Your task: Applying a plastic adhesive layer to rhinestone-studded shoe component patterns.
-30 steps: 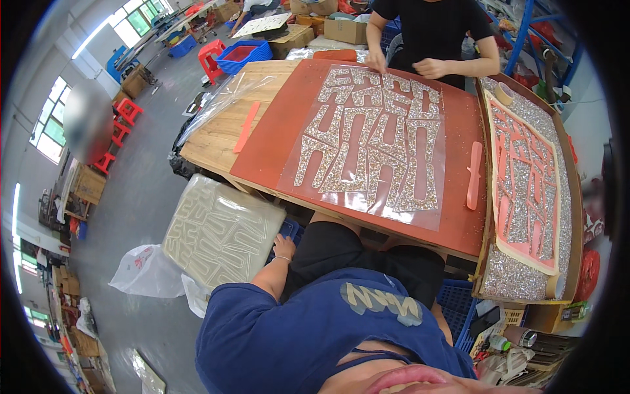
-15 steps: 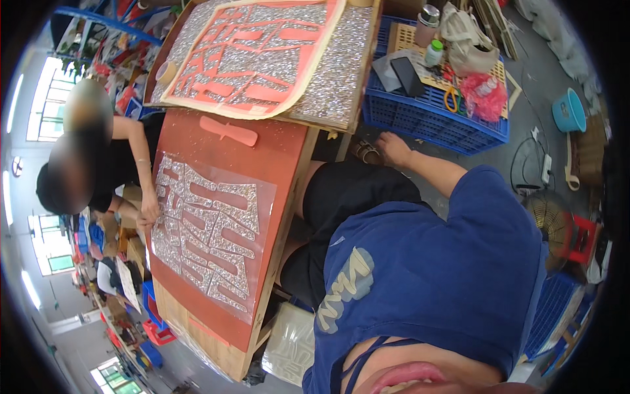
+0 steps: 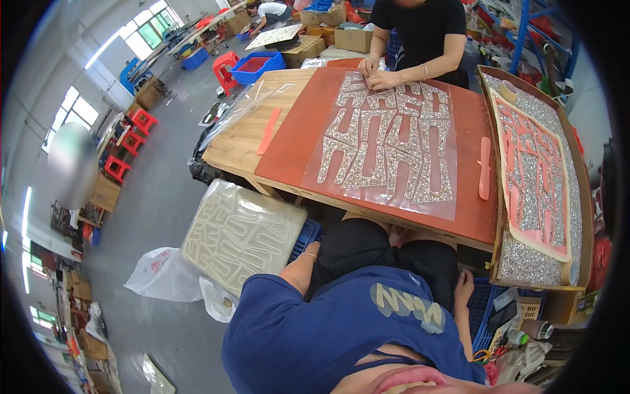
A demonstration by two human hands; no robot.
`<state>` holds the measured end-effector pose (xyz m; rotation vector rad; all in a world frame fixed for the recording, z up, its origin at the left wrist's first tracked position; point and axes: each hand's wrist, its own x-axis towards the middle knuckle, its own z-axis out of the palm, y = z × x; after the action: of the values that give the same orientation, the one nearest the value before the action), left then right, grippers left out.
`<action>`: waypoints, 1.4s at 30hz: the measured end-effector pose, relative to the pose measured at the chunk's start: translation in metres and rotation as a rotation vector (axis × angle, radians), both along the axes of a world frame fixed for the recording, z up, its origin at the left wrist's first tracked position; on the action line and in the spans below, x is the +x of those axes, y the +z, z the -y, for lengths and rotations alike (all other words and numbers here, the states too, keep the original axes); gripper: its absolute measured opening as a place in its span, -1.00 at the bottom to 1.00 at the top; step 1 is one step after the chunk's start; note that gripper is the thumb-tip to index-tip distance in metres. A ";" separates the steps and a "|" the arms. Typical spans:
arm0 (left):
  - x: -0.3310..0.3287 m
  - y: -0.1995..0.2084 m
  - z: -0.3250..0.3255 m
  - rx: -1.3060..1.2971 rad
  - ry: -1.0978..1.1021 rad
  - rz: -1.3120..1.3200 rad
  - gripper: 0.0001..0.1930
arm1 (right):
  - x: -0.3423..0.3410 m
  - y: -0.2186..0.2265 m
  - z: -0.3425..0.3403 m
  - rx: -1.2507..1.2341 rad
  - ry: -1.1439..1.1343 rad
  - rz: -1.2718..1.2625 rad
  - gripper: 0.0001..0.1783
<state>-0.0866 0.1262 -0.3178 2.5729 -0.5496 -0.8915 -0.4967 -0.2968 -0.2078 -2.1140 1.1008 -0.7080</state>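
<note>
A worker's left hand (image 3: 314, 251) hangs by a blue basket (image 3: 308, 234), right hand (image 3: 464, 282) by a blue crate (image 3: 482, 305), finger spread unclear from here; a glittering sheet (image 3: 387, 144) lies farther off on a red tabletop (image 3: 289, 151).

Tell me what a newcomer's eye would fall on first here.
Probably the glittering patterned sheet on the red tabletop, with a co-worker's hands at its far end. Next, the glitter tray at right, holding a pink openwork sheet. Then, perhaps, the shiny pale package at lower left.

A co-worker's hands (image 3: 384, 81) touch the glittery sheet (image 3: 400, 134) on the red tabletop (image 3: 289, 148)
</note>
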 end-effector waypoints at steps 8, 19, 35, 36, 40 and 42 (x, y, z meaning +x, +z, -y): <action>-0.004 0.005 -0.009 0.079 0.072 -0.007 -0.64 | 0.091 0.079 -0.042 -0.087 0.252 -0.067 -0.49; -0.021 -0.021 -0.005 0.135 -0.033 -0.139 -0.66 | 0.121 0.157 -0.038 -0.190 0.370 -0.037 -0.89; -0.036 -0.031 0.080 -0.145 0.342 -0.423 -0.68 | 0.245 0.194 0.013 -0.568 0.579 0.000 -0.59; -0.036 -0.034 0.086 -0.165 0.396 -0.463 -0.68 | 0.245 0.188 0.017 -0.537 0.643 -0.061 -0.59; -0.023 -0.039 0.104 -0.208 0.547 -0.568 -0.68 | 0.243 0.181 0.026 -0.713 0.588 -0.206 -0.51; -0.010 -0.032 0.106 -0.222 0.597 -0.594 -0.68 | 0.242 0.185 0.026 -0.720 0.616 -0.246 -0.51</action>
<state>-0.0966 0.0197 -0.3494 1.9449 0.2651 -1.1965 -0.2550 -0.3230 -0.0233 -3.0032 0.2353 -0.5914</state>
